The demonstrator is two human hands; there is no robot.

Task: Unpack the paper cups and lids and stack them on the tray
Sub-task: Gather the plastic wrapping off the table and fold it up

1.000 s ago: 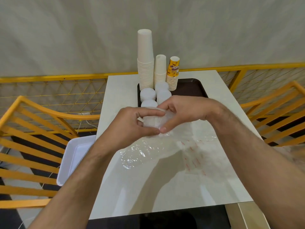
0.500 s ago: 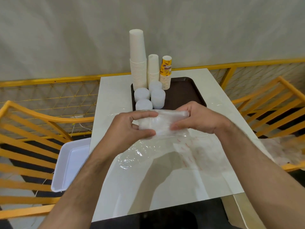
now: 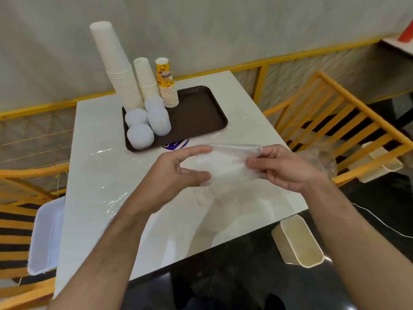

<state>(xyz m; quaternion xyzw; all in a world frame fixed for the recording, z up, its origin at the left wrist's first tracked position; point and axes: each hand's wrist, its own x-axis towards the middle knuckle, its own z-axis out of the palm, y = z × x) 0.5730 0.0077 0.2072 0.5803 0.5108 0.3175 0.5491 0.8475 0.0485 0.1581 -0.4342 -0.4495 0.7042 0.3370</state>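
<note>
The white table (image 3: 93, 175) carried a brown tray (image 3: 201, 115) toward twelve o'clock and clear plastic wrap (image 3: 107, 198) toward six.

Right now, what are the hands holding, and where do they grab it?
A clear plastic sleeve of lids: left hand pinches its left end, right hand its right end.

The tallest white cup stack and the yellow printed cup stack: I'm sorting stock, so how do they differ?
The tallest white cup stack is plain white; the yellow printed cup stack carries a yellow design with lettering. The white stack rises far higher than the yellow one. The white stack stands at the tray's far left corner, the yellow stack further right. Both stand upside down on the tray.
</note>
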